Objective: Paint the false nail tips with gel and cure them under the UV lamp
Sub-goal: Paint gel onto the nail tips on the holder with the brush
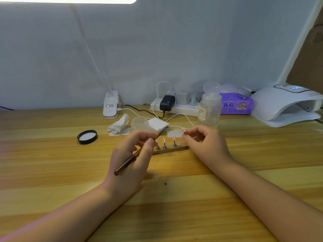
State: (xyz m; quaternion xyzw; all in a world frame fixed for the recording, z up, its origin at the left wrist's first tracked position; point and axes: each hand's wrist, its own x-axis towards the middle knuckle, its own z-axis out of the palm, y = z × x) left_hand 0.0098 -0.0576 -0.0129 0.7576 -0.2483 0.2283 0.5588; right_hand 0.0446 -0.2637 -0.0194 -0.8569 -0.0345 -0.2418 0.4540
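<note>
Holding the brush (pixel 138 152) in my left hand (pixel 132 159) like a pen, fingers curled round its brown handle, I have its dark tip aimed up and to the right toward the nail tip (pixel 183 130) that my right hand (pixel 204 142) pinches between thumb and fingers. That pink tip is lifted off the wooden stand (pixel 172 148), I judge so that it can be turned to meet the bristles; one metal seat (pixel 180 143) on the stand is bare, while three other pink tips (pixel 164 140) wait upright on their pegs just beside my knuckles. The open gel jar (pixel 139 122) sits just behind my left hand, near enough for reloading, and its black lid (pixel 87 136) lies well to the left on the desk (pixel 52 163). White wipes (pixel 158 124) and a crumpled tissue (pixel 119 125) are near the jar, presumably for cleaning the bristles. The UV lamp (pixel 286 105) stands at the far right with its mouth open toward me, ready for curing; nothing is visibly in it yet.
</note>
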